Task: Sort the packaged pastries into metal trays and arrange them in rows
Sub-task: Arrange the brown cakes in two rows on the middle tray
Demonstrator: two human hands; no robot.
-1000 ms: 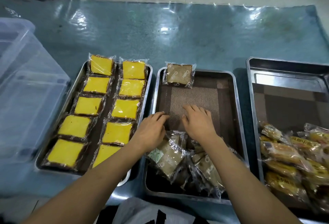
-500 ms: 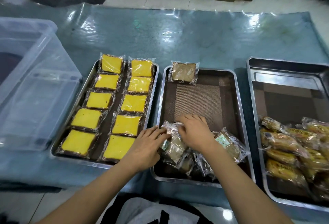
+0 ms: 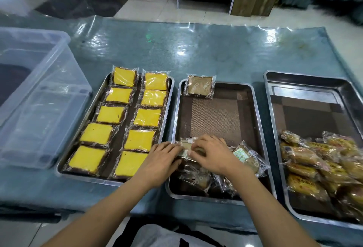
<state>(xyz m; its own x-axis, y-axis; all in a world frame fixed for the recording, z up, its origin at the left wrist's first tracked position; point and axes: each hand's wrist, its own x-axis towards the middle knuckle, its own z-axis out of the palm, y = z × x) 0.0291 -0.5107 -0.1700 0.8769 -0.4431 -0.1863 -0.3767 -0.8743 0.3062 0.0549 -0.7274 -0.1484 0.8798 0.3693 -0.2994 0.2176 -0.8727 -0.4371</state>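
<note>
Presently, one wrapped brown pastry (image 3: pixel 186 147) is held between both hands above the near end of the middle tray (image 3: pixel 255 113). It is gripped at its left edge by the curled fingers of the left hand (image 3: pixel 161 159), and its right part is covered and pinched by the bent fingers of the right hand (image 3: pixel 211 153). Beneath and just beside the hands, a loose heap of brown pastries (image 3: pixel 206 180) in clear wrappers is piled at the near end of that tray, one packet with a green label (image 3: pixel 242 153) being tilted up to the right of the right hand. A single brown pastry (image 3: pixel 200 87) is laid flat in the far left corner of the same tray, its wrapper overlapping the rim. On the left tray (image 3: pixel 82 176), ten yellow pastries (image 3: pixel 137 119) are arranged in two rows of five. In the right tray (image 3: pixel 275 81), an unsorted heap of golden wrapped pastries (image 3: pixel 318 164) is gathered at the near end, and a brown liner (image 3: pixel 306 115) is seen at the far end. All three trays are set side by side on a blue-green tabletop (image 3: pixel 216 50) under clear film. A clear plastic bin (image 3: pixel 35 97) is placed to the left of the trays.
</note>
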